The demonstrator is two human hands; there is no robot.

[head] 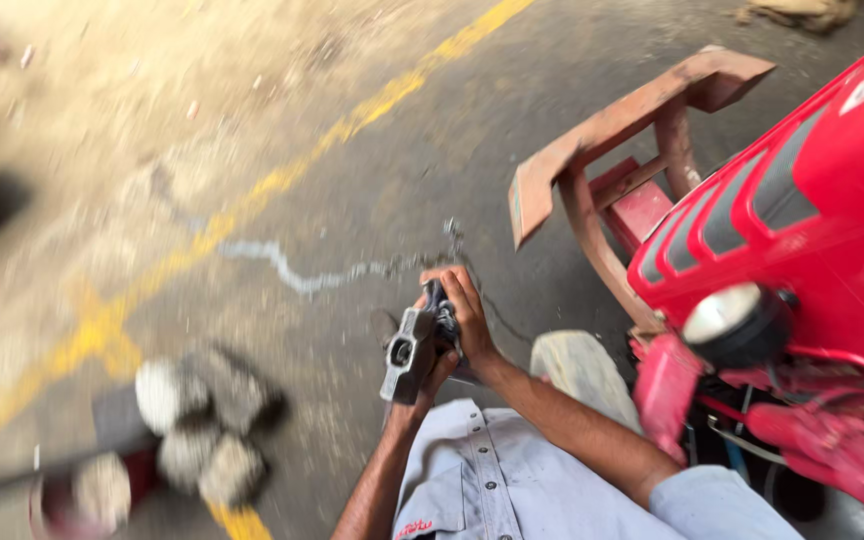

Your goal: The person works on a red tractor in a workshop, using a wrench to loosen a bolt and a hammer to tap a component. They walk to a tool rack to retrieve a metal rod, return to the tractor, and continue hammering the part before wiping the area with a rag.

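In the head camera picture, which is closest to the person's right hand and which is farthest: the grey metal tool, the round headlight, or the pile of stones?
1. Grey metal tool: touching the right hand, on its left side.
2. Round headlight: to the right, on the red tractor.
3. Pile of stones: far left, lower on the floor.

Blurred grey lumps (197, 430) lower left, unidentifiable.

Grey concrete floor (372, 170), yellow painted line (282, 180) across it; blurred grey lumps (202, 430) lower left; red tractor (802, 250) at right.

Dull grey metal tool (410, 352); glossy red painted hood (812, 200); rusty matt steel frame (612, 130); rough concrete floor (252, 120).
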